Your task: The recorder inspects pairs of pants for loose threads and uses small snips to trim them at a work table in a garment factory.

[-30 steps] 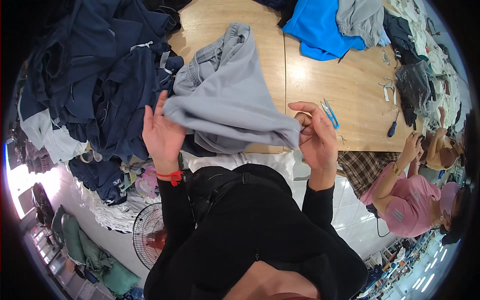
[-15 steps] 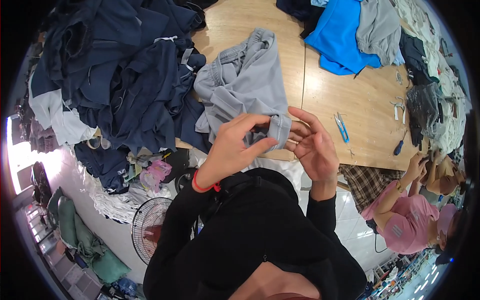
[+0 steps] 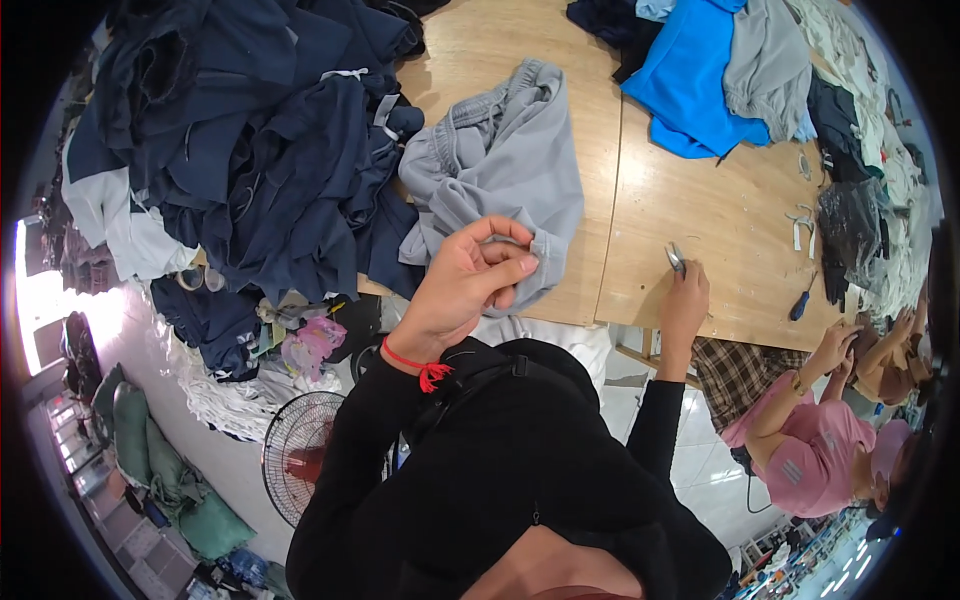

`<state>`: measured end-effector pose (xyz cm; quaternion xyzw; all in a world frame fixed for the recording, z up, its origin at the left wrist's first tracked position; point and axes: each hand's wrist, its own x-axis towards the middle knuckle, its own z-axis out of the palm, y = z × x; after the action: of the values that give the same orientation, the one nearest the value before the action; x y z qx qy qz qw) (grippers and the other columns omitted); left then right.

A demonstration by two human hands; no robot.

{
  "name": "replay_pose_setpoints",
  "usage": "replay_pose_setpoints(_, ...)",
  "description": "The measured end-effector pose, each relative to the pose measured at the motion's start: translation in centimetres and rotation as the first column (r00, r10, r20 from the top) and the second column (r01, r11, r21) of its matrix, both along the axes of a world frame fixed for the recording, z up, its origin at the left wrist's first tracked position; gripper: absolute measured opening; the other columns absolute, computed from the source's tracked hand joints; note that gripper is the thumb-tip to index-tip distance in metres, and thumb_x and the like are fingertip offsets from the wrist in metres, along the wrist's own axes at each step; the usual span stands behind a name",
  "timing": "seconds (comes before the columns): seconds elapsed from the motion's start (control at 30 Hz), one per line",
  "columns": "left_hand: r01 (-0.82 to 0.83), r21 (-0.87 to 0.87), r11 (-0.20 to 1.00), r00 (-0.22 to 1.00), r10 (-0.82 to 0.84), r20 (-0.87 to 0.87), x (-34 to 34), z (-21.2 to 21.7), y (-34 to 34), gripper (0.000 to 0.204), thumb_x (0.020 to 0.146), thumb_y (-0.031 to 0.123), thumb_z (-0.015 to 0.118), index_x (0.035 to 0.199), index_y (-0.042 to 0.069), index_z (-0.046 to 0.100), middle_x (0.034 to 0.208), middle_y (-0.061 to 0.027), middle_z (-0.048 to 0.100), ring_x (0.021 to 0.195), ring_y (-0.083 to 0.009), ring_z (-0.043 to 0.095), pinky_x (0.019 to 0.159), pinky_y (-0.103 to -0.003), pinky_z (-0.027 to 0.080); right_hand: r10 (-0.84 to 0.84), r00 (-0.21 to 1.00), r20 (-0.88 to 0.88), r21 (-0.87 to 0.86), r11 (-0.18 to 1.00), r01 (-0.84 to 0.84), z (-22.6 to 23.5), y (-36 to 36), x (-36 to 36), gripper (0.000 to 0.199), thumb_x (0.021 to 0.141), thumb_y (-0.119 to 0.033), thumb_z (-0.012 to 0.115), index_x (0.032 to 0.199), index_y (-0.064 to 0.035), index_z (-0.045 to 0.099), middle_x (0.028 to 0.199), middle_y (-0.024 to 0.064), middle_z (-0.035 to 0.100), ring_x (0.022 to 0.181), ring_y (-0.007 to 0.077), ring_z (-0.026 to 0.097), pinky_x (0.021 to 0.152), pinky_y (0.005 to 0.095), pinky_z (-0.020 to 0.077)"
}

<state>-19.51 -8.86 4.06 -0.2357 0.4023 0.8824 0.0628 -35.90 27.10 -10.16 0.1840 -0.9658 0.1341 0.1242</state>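
left hand [image 3: 470,285]: pinches hem of grey garment [image 3: 500,180] | right hand [image 3: 685,290] at 3 o'clock: closed on small metal snips [image 3: 676,259] on tabletop [image 3: 720,220]

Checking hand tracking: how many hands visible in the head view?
4: left hand pinching grey shorts; right hand gripping small clippers; a co-worker's two hands at right. Others may be hidden.

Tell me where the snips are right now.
In the head view, right of centre: the snips lie on the wooden table under the right hand, right of the grey shorts.
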Motion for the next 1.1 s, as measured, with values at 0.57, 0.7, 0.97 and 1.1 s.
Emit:
replay_pose_setpoints(0.57, -0.015, 0.152, 0.988, 1.0, 0.019, -0.025, 0.7, -0.8, 2.1, 0.015, 0.104, 0.008, 0.072, 0.116, -0.002, 0.073, 0.108, -0.0073, 0.074, 0.095, -0.0153, 0.074, 0.091, -0.032, 0.065, 0.499, 0.752, 0.432, -0.794, 0.606, 0.054, 15.8, -13.9, 10.0, 0.03, 0.1, -0.01, 0.076, 0.123, 0.0015, 0.062, 0.098, 0.0092, 0.07, 0.082, 0.014, 0.064, 0.073, 0.0294, 0.0528)
replay_pose_setpoints(0.7, -0.101, 0.191, 0.976, 0.984, 0.127, -0.128, 0.8, 0.2, 3.0, 0.013, 0.106, 0.005, 0.069, 0.116, -0.003, 0.073, 0.112, -0.0103, 0.075, 0.102, -0.0191, 0.075, 0.095, -0.036, 0.065, 0.48, 0.828, 0.291, -0.723, 0.677, -0.138, 17.2, -14.7, 10.2, 0.039, 0.09, -0.015, 0.089, 0.115, 0.0016, 0.063, 0.091, 0.0129, 0.066, 0.073, 0.0201, 0.066, 0.065, 0.0306, 0.0542)
replay_pose_setpoints(0.97, -0.08, 0.131, 0.988, 0.97, 0.107, -0.217, 1.3, -1.1, 3.3, 0.015, 0.107, 0.006, 0.066, 0.118, -0.001, 0.073, 0.117, -0.0165, 0.077, 0.109, -0.0278, 0.076, 0.099, -0.046, 0.064, 0.455, 0.888, 0.057, -0.685, 0.666, -0.297, 17.1, -15.9, 10.0, 0.038, 0.086, -0.01, 0.092, 0.108, 0.0045, 0.064, 0.09, 0.0151, 0.067, 0.069, 0.0244, 0.068, 0.06, 0.0316, 0.0546)
replay_pose_setpoints(1.1, -0.111, 0.152, 0.982, 0.962, 0.145, -0.232, 1.4, -1.0, 3.6, 0.014, 0.106, 0.005, 0.067, 0.117, -0.001, 0.073, 0.117, -0.0169, 0.077, 0.109, -0.0276, 0.076, 0.099, -0.046, 0.064, 0.434, 0.901, -0.016, -0.645, 0.683, -0.341, 16.8, -15.8, 10.0, 0.034, 0.086, -0.008, 0.091, 0.103, 0.0049, 0.064, 0.088, 0.0164, 0.068, 0.07, 0.0283, 0.069, 0.058, 0.0337, 0.0538)
